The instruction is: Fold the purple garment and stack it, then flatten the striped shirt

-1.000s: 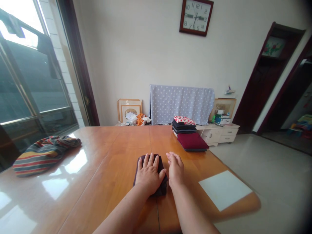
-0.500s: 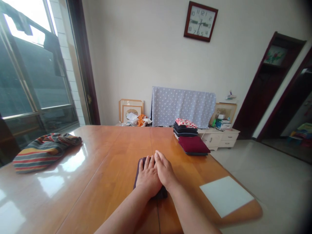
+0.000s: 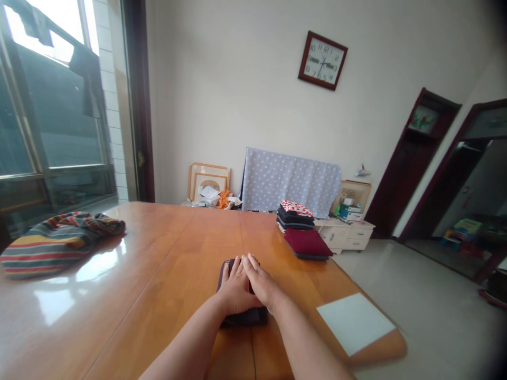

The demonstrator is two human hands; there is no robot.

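A small folded dark purple cloth (image 3: 245, 316) lies on the glossy wooden table (image 3: 170, 274) in front of me. My left hand (image 3: 233, 289) rests flat on it with fingers stretched out. My right hand (image 3: 259, 282) lies flat beside it, partly over the left hand's fingers, also pressing on the cloth. Most of the cloth is hidden under both hands.
A dark red folded cloth (image 3: 307, 244) lies at the table's right edge, with a stack of dark folded clothes (image 3: 295, 215) behind it. A striped garment (image 3: 51, 243) lies bundled at the far left. A white sheet (image 3: 354, 322) sits near the right front corner.
My right hand moved left from the bare table onto the cloth and now overlaps my left hand. The view tilted upward and shifted a little.
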